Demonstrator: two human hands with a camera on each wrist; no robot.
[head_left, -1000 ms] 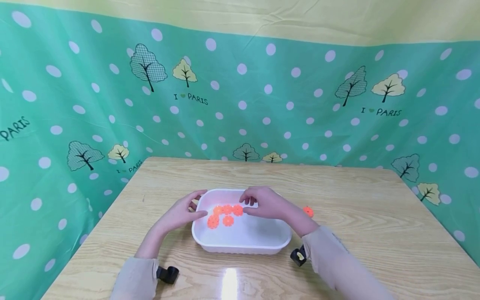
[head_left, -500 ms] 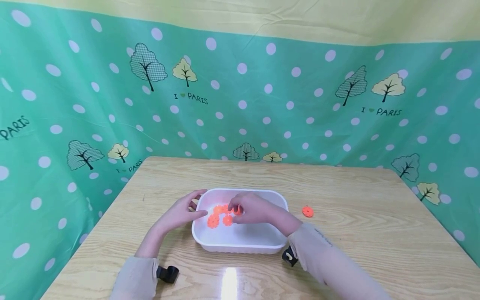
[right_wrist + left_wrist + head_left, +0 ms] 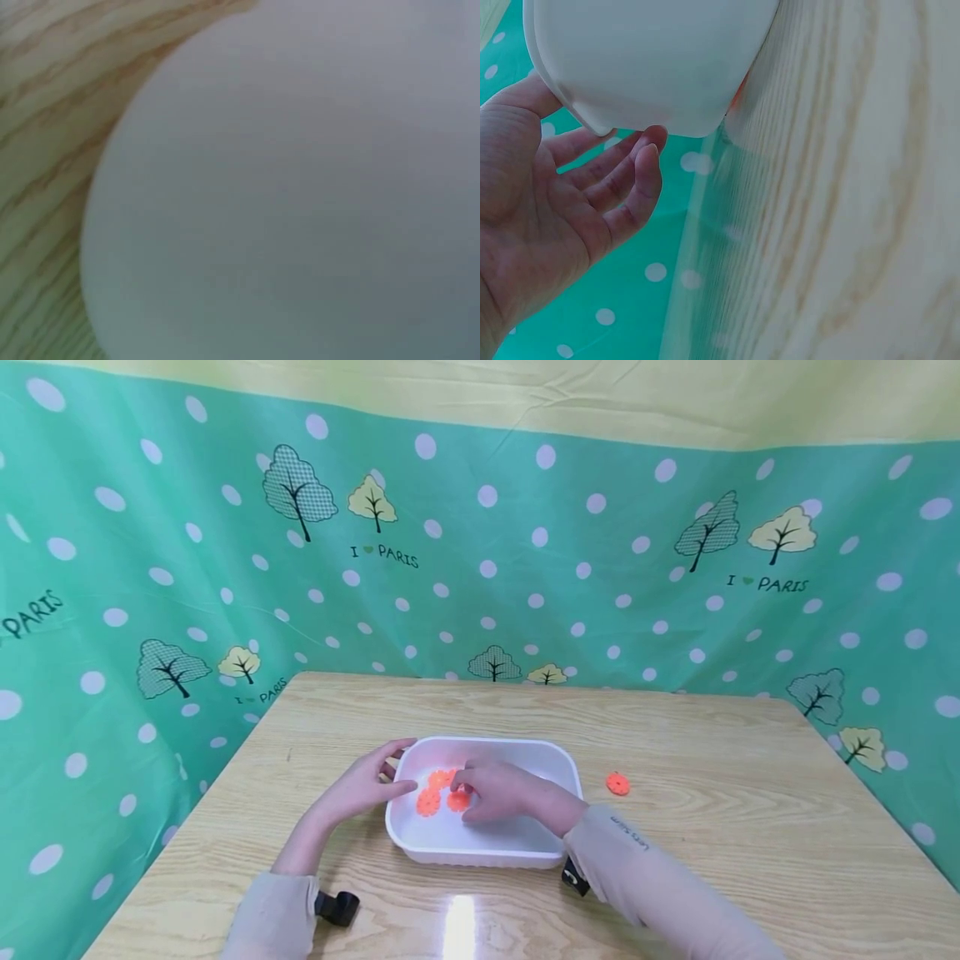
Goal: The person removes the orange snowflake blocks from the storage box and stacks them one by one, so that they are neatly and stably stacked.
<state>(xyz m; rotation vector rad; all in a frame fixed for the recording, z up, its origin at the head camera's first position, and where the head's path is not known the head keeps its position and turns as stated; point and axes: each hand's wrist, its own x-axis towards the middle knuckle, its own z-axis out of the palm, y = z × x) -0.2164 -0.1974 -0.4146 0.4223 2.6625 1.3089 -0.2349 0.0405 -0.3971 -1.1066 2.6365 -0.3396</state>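
A white plastic basin (image 3: 480, 860) stands on the table with several orange notched discs (image 3: 428, 802) inside. At its left end my left hand (image 3: 363, 791) holds the rim, thumb over the edge and fingers outside. In the left wrist view, bent fingers of the left hand (image 3: 577, 180) lie against the basin wall (image 3: 660, 67). My right hand (image 3: 502, 792) reaches down into the basin, its thumb and fingers bent on either side of an orange disc (image 3: 457, 802). Whether it pinches that disc is unclear. The right wrist view shows only the basin's outer wall (image 3: 285, 195), blurred.
A single orange disc (image 3: 618, 783) lies on the wooden table (image 3: 735, 827) to the right of the basin. A green dotted cloth (image 3: 487, 568) hangs behind the table. Black wrist cameras show beside the left sleeve (image 3: 341, 908) and the right sleeve (image 3: 637, 860).
My right hand has moved left and lower into the basin, to the front orange disc, covering a disc seen earlier. My left hand has stayed at the rim.
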